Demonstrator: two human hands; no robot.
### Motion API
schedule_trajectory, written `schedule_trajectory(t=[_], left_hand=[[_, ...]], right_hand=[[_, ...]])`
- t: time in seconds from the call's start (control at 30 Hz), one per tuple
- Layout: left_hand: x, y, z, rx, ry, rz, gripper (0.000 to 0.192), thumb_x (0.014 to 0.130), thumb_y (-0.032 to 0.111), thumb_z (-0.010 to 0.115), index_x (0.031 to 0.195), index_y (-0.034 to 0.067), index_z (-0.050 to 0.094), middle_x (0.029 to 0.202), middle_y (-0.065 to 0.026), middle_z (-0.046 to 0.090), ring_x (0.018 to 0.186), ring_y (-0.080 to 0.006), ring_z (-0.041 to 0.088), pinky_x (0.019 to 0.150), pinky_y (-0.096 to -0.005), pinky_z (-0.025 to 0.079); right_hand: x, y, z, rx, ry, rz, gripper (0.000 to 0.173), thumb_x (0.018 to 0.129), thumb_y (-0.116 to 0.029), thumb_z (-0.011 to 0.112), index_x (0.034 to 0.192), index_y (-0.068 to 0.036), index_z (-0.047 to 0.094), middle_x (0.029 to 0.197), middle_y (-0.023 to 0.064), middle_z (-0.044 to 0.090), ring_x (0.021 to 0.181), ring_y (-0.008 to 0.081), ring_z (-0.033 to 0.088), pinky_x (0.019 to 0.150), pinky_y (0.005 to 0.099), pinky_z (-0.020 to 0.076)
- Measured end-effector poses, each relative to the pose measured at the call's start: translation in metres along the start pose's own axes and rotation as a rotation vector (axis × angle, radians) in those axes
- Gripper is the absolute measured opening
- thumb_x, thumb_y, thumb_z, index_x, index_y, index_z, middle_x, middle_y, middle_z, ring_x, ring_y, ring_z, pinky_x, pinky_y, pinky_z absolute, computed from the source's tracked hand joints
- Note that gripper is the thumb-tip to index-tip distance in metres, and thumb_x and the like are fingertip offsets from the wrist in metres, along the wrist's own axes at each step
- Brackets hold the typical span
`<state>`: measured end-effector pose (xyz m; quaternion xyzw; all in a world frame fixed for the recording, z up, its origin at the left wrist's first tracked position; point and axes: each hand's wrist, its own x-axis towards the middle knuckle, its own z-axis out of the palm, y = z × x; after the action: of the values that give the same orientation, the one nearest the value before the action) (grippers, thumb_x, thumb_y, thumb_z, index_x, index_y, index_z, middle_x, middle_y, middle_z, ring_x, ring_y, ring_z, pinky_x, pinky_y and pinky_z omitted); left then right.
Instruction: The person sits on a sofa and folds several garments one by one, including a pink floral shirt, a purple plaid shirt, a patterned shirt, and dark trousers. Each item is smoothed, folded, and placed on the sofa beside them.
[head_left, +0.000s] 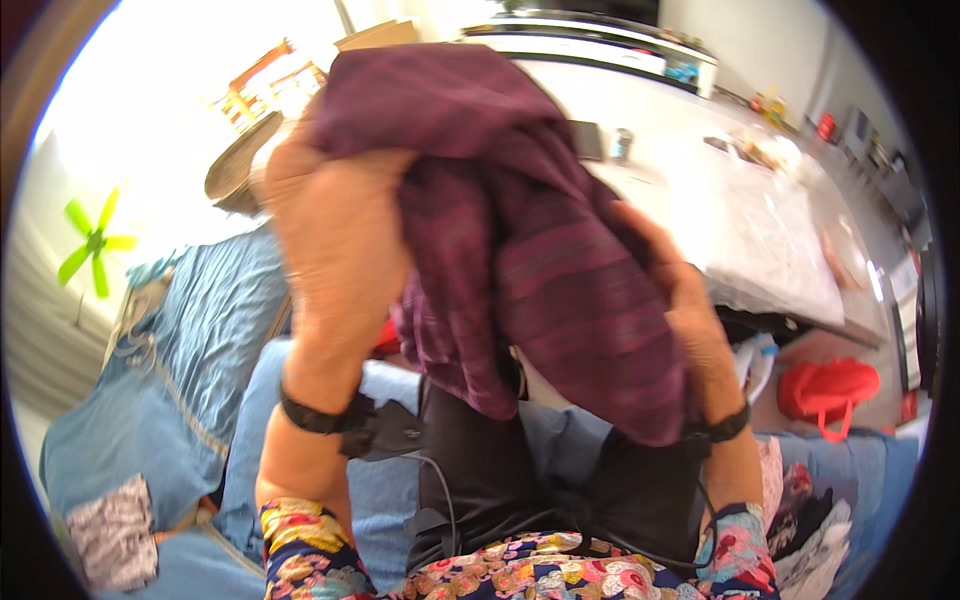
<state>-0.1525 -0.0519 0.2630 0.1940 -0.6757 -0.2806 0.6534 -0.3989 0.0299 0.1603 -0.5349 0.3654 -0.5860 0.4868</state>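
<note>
A dark maroon striped cloth garment (540, 247) hangs bunched in the air in front of me, above my lap. My left hand (337, 202) grips its upper left part, with the fingertips hidden behind the fabric. On the other side, my right hand (667, 277) has hold of the garment's right edge, and part of that hand is covered by cloth. The lower folds drop between my forearms, over my dark trousers (480, 472). Motion blurs both the hands and the cloth.
Beyond the garment stands a table with a clear plastic sheet or bag (772, 232) and a small can (621, 145). Left is a blue-covered seat (195, 322) with a patterned folded cloth (116, 532). Right are a red bag (825, 390) and several clothes (810, 532).
</note>
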Motion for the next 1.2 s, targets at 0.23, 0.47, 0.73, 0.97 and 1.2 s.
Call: schedule_trajectory(t=[0.23, 0.47, 0.73, 0.97, 1.2], left_hand=[[-0.036, -0.004, 0.030, -0.143, -0.066, -0.307, 0.027, 0.076, -0.010, 0.060, 0.100, -0.002, 0.068, 0.088, -0.0023, 0.070, 0.080, -0.0099, 0.063, 0.074, -0.0253, 0.050], [-0.092, -0.018, 0.044, -0.093, -0.284, -0.528, 0.038, 0.077, -0.004, 0.071, 0.114, 0.001, 0.062, 0.099, -0.0042, 0.067, 0.091, -0.0106, 0.061, 0.083, -0.0264, 0.050], [-0.104, -0.045, -0.023, 0.414, -0.276, -0.244, 0.118, 0.056, 0.036, 0.094, 0.147, 0.000, 0.028, 0.142, -0.0172, 0.041, 0.129, -0.0289, 0.044, 0.105, -0.0411, 0.038], [-0.143, -0.087, -0.039, 0.679, -0.395, -0.361, 0.094, 0.067, 0.018, 0.084, 0.145, -0.002, 0.036, 0.148, -0.0190, 0.036, 0.137, -0.0287, 0.036, 0.114, -0.0395, 0.026], [-0.162, -0.111, -0.013, -0.296, 0.259, -0.932, 0.039, 0.089, 0.005, 0.061, 0.127, -0.002, 0.057, 0.120, -0.0097, 0.063, 0.103, -0.0189, 0.063, 0.091, -0.0327, 0.051]], right_hand=[[0.014, 0.038, 0.041, -0.057, -0.277, -0.019, 0.118, 0.057, -0.007, 0.089, 0.154, -0.009, 0.021, 0.148, 0.0125, 0.040, 0.136, 0.0215, 0.036, 0.113, 0.0349, 0.0311], [0.008, 0.111, 0.073, -0.388, 0.188, -0.150, 0.052, 0.087, -0.010, 0.068, 0.133, 0.004, 0.047, 0.133, 0.0129, 0.054, 0.121, 0.0192, 0.051, 0.099, 0.0339, 0.0431], [0.057, 0.085, 0.059, 0.627, 0.390, 0.218, 0.030, 0.090, -0.004, 0.065, 0.119, -0.002, 0.058, 0.112, 0.0063, 0.063, 0.097, 0.0145, 0.060, 0.086, 0.0311, 0.0502], [0.067, 0.081, 0.082, 0.619, -0.077, 0.222, 0.045, 0.089, -0.017, 0.073, 0.128, -0.002, 0.056, 0.127, 0.0029, 0.058, 0.120, 0.0141, 0.052, 0.104, 0.0297, 0.0432], [0.081, 0.124, 0.074, 0.523, -0.066, 0.214, 0.090, 0.076, -0.010, 0.083, 0.145, -0.004, 0.026, 0.139, 0.0073, 0.047, 0.127, 0.0188, 0.046, 0.109, 0.0340, 0.0398]])
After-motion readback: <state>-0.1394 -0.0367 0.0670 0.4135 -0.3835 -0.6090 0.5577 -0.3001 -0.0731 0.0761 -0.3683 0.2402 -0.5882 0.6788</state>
